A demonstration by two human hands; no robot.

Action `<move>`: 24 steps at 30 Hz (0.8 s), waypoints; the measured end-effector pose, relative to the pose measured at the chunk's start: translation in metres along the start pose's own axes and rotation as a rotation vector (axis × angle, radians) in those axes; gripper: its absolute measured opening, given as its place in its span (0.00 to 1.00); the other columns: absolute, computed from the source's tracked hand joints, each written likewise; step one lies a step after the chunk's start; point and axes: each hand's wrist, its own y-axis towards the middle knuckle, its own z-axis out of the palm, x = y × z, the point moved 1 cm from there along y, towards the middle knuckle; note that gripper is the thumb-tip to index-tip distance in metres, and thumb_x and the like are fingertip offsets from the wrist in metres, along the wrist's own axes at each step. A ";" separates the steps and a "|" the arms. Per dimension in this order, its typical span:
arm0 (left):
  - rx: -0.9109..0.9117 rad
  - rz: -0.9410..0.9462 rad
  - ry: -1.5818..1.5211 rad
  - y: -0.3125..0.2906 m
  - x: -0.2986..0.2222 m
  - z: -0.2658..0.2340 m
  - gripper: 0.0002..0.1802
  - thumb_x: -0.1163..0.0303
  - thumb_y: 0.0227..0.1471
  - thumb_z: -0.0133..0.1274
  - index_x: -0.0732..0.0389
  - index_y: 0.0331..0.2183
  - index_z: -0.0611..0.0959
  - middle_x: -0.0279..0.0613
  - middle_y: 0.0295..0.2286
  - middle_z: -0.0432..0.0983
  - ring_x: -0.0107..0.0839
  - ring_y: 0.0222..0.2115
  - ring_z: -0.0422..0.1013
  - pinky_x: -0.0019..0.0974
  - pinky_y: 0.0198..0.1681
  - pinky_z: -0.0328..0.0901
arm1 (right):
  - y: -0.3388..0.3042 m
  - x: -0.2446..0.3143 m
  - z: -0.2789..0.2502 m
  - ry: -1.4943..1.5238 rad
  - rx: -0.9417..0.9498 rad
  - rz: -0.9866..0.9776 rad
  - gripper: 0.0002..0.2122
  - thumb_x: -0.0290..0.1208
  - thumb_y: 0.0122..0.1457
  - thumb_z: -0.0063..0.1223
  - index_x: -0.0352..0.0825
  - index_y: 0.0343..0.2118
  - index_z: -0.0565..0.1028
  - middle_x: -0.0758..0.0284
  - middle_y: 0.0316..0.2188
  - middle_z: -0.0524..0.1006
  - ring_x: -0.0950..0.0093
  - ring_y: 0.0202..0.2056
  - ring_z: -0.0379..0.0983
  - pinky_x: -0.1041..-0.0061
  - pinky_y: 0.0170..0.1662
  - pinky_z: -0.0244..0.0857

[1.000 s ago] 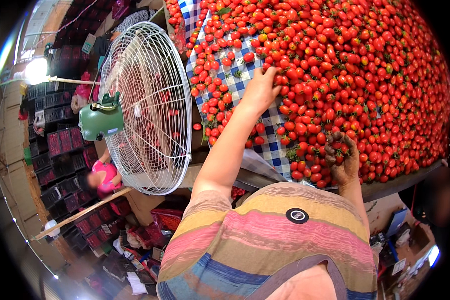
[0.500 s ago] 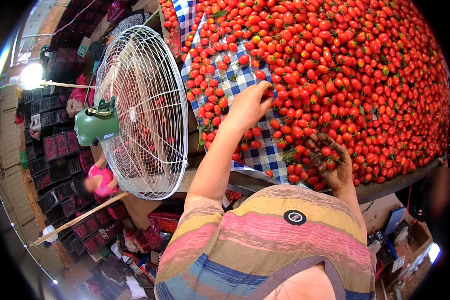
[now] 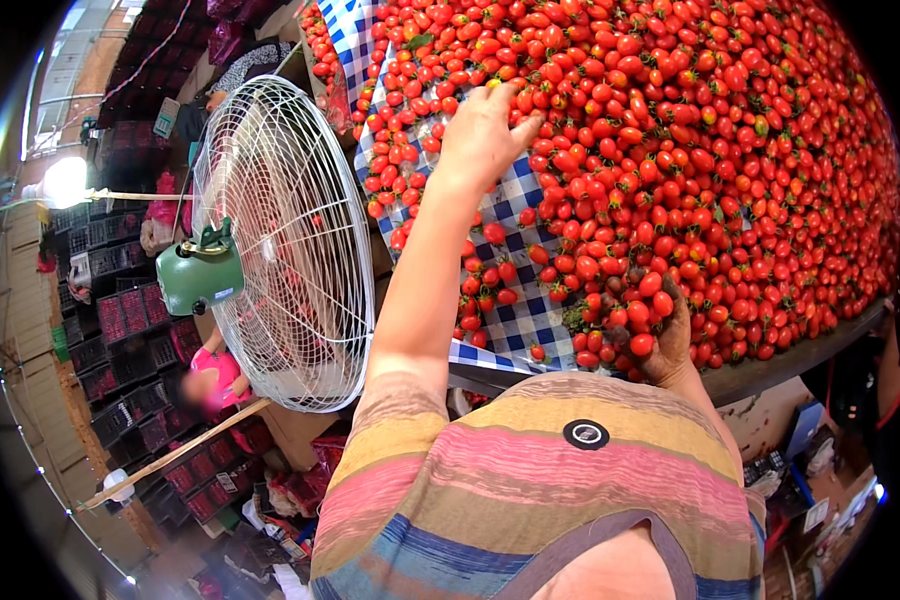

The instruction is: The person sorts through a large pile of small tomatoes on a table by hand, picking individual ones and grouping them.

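A wide heap of red cherry tomatoes (image 3: pixel 710 150) covers most of the table, many with green stem caps. My left hand (image 3: pixel 478 130) reaches over the heap's left side, thumb apart and fingers stretched out to the tomatoes at their tips. Nothing shows in its palm. Close to my body, my right hand (image 3: pixel 662 335) is cupped palm up around several cherry tomatoes; the loose fruit partly hides its fingers, which look dark and stained. Blue-and-white checked cloth (image 3: pixel 520 325) shows between scattered tomatoes left of the heap.
Left of the table stands a large caged fan (image 3: pixel 290 240) with a green motor. Stacked crates (image 3: pixel 135 310) and a person in pink (image 3: pixel 220 380) are beyond it. A bright bulb (image 3: pixel 65 183) hangs at far left. The table's front edge (image 3: pixel 770 375) runs along my body.
My left hand has moved farther away and slightly left, and its fingers have spread from a pinch. My right hand has stayed near my body, with more tomatoes showing in it.
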 end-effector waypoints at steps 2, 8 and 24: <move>0.106 -0.115 0.193 0.011 0.022 0.029 0.41 0.47 0.52 0.61 0.66 0.56 0.70 0.62 0.51 0.68 0.56 0.49 0.72 0.49 0.50 0.70 | 0.004 0.002 -0.006 0.084 0.053 0.002 0.26 0.53 0.64 0.46 0.36 0.54 0.72 0.58 0.52 0.75 0.60 0.50 0.75 0.62 0.37 0.81; -0.017 -0.061 -0.048 -0.021 0.045 0.064 0.28 0.59 0.53 0.60 0.59 0.52 0.73 0.58 0.42 0.72 0.55 0.41 0.74 0.49 0.44 0.71 | 0.005 0.010 -0.013 0.103 0.050 -0.049 0.24 0.51 0.64 0.48 0.35 0.52 0.73 0.58 0.50 0.76 0.62 0.49 0.75 0.64 0.36 0.81; 0.325 -0.162 -0.308 0.007 0.047 0.034 0.25 0.65 0.53 0.63 0.60 0.51 0.78 0.43 0.34 0.82 0.30 0.34 0.79 0.37 0.38 0.72 | -0.111 0.071 -0.042 0.257 0.472 -0.325 0.14 0.39 0.63 0.49 0.38 0.48 0.68 0.68 0.45 0.66 0.70 0.43 0.65 0.72 0.30 0.69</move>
